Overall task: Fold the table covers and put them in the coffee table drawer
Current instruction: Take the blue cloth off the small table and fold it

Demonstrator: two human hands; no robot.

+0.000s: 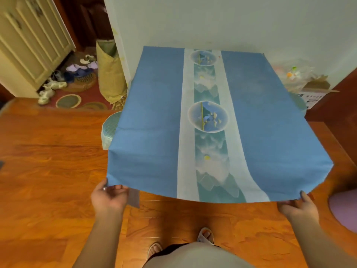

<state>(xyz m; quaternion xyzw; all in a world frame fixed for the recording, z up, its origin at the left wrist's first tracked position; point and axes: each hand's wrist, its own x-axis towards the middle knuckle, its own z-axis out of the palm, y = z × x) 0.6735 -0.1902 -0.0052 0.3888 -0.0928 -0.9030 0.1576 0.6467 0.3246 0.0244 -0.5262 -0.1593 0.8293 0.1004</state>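
Both bare forearms reach forward and slightly outward, left hand (109, 196) with thumb on top and fingers curled under pinching the near left corner of the table cover (158, 120), right hand (298, 205) likewise gripping the near right corner, the edge between them raised.

Dark print on cardboard box (314, 93) flap, too blurred to read.
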